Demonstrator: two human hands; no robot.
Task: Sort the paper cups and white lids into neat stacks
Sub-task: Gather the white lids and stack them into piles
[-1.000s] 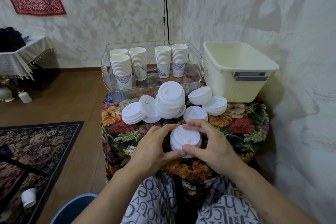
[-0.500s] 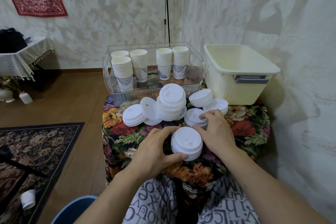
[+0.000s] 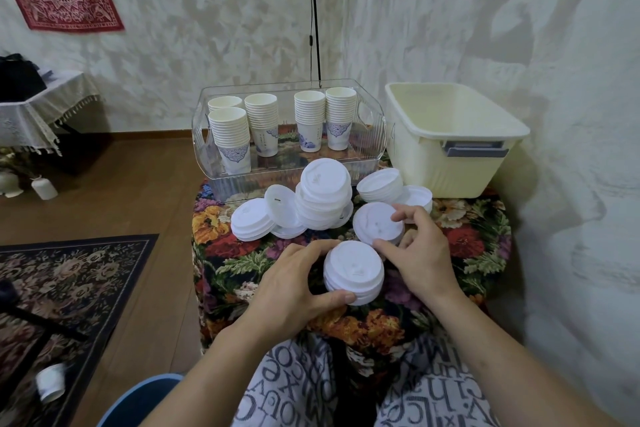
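Near stack of lids (image 3: 354, 272): sits on the flowered counter (image 3: 221, 253) at its front edge, right in front of the person, lids nested and fairly even.
Left hand (image 3: 294, 282): wrapped round the left side of that near stack, thumb on the front rim, fingers curling over the back; the grip is closed on the stack.
Right hand (image 3: 420, 253): just right of the near stack, fingers curled onto a second pile of lids (image 3: 378, 224); fingertips pinch its far and near rims, so the grip is on that pile.
Second pile: lies just behind and right of the near stack, top lid tilted a little towards the camera.
Tall leaning stack (image 3: 325, 196): the biggest heap of lids, mid-counter, tipping backwards against the clear bin.
Left lids (image 3: 248, 224): a low stack at the left, with one lid propped on edge (image 3: 278, 206) between it and the tall heap.
Back right lids (image 3: 381, 184): another short stack, with a few more (image 3: 417, 198) beside it, close to the cream tub.
Paper cups (image 3: 265, 123): five upright stacks with blue patterns, all standing inside the clear bin (image 3: 374, 135) at the back of the counter.
Cream tub (image 3: 453, 139): right of the clear bin, against the wall.
Floor: a dark patterned rug (image 3: 69, 284) at the left, with a single cup lying on its side (image 3: 51, 386).
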